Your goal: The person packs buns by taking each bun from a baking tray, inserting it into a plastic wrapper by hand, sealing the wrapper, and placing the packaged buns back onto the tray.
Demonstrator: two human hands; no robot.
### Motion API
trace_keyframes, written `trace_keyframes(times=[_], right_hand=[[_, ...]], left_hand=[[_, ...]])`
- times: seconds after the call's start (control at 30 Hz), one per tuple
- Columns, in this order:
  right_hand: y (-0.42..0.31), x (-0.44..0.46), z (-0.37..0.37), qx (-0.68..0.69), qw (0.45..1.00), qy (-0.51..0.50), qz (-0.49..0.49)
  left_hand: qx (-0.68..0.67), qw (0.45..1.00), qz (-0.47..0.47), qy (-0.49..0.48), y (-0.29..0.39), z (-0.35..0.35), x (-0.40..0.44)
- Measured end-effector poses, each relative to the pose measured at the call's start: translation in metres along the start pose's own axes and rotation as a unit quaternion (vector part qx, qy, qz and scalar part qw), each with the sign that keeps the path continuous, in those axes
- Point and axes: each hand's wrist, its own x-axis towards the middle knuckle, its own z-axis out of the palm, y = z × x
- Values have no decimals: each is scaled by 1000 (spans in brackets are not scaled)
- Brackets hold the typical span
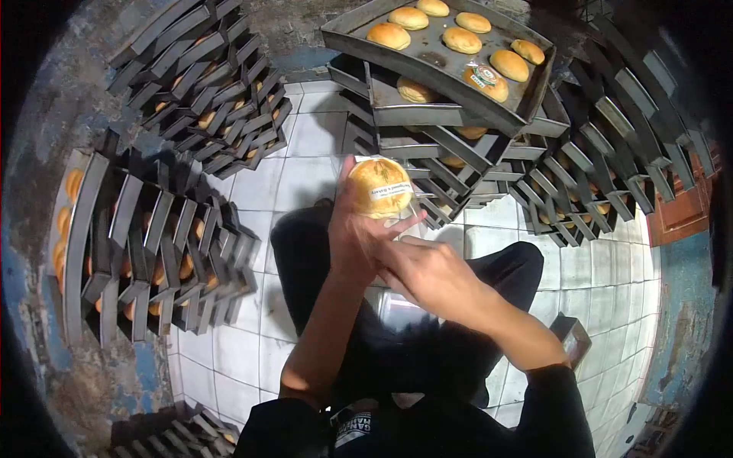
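Bun (374, 174), round and golden, in a clear bag with a printed label (390, 191) across it. It was held up in front of the person, above the lap. The left hand (351, 248) grasped it from below and the side, probably to steady the soft bun without crushing it and to leave its top in view. The right hand (435, 275) met the left just below the bun; blur hid whether its fingers were pinching the bag or only resting there.

The person sat with knees (519, 267) spread on white tiles (313, 133), which likely kept the trays close. The top tray (433, 57) sat on a stack ahead, holding loose buns and one labelled bun (495, 90). Lower trays were stacked at crossed angles, presumably so their rims bore the weight and the buns between stayed unpressed.
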Motion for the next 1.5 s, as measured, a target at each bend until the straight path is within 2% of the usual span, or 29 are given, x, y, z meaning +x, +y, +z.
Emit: trace_keyframes(times=[0.03, 0.07, 0.1, 0.13, 0.17, 0.2, 0.23, 0.3, 0.33, 0.37, 0.43, 0.47, 0.5, 0.57, 0.6, 0.63, 0.67, 0.7, 0.8, 0.87, 1.07, 1.13, 1.2, 1.27, 1.33, 1.37, 1.4, 1.47, 1.5], right_hand=[[3, -5, 6, 57, 997, -56, -5], [4, -7, 9, 113, 987, -110, -11], [-9, -2, -15, 263, 954, -142, -23], [-10, -11, -12, 305, 934, -185, -31], [-6, -15, -19, 362, 910, -196, -60], [-4, -16, -30, 416, 881, -206, -90], [-3, -15, -38, 438, 879, -184, -40], [3, -5, -33, 268, 962, 12, 47], [4, 7, -20, 149, 979, 113, 86], [4, 22, -5, 138, 979, 139, 64], [12, 42, 31, 153, 973, 167, 35], [15, 47, 40, 173, 970, 174, -8], [13, 52, 39, 200, 958, 202, -28], [12, 59, 39, 231, 944, 229, -51], [15, 55, 42, 287, 932, 222, 10], [19, 51, 45, 339, 913, 215, 70], [23, 47, 51, 337, 914, 217, 70], [29, 42, 59, 329, 918, 186, 123], [37, 35, 71, 328, 915, 148, 185], [38, 31, 72, 362, 896, 145, 213], [43, 35, 72, 347, 914, 107, 181], [39, 25, 71, 348, 917, 92, 173], [38, 9, 59, 542, 784, 91, 289], [41, 5, 53, 536, 786, 56, 303], [47, 7, 61, 520, 753, 33, 401], [50, 7, 73, 487, 802, 82, 335], [50, 5, 73, 489, 801, 80, 336], [43, -8, 66, 399, 876, 94, 255], [38, -8, 63, 340, 911, 111, 206]], left_hand=[[223, 973, 61, -24, 1, -12, 7], [332, 938, 88, -38, 3, -24, 9], [435, 891, 119, -46, 9, -27, 9], [226, 972, 62, -21, 23, -8, 0], [5, 1000, 5, 2, 34, 0, -5], [5, 1000, 11, 2, 44, -4, -7], [7, 1000, -1, -13, 55, -11, -10], [-29, 999, -3, -32, 64, -21, -21], [-28, 999, 6, -29, 67, -25, -29], [-26, 999, -7, -43, 69, -28, -36], [-19, 998, -24, -52, 68, -33, -56], [200, 980, 19, -12, 65, -36, -69], [407, 911, 62, 29, 64, -37, -78], [136, 986, 32, -90, 78, -40, -85], [3, 990, -5, -140, 86, -40, -88], [253, 964, 72, 33, 85, -46, -93], [476, 844, 144, 202, 83, -53, -97], [519, 825, 152, 165, 83, -77, -96], [514, 842, 94, 139, 76, -87, -98], [502, 843, 114, 157, 73, -85, -95], [638, 753, 110, 115, 77, -76, -83], [600, 783, 103, 132, 77, -80, -89], [547, 820, 88, 147, 88, -70, -100], [503, 852, 0, 145, 93, -70, -112], [499, 855, 1, 143, 85, -89, -108], [497, 857, 11, 138, 82, -98, -105], [497, 856, 11, 140, 84, -98, -106], [557, 820, 98, 88, 88, -92, -117], [601, 790, 91, 80, 90, -93, -125]])
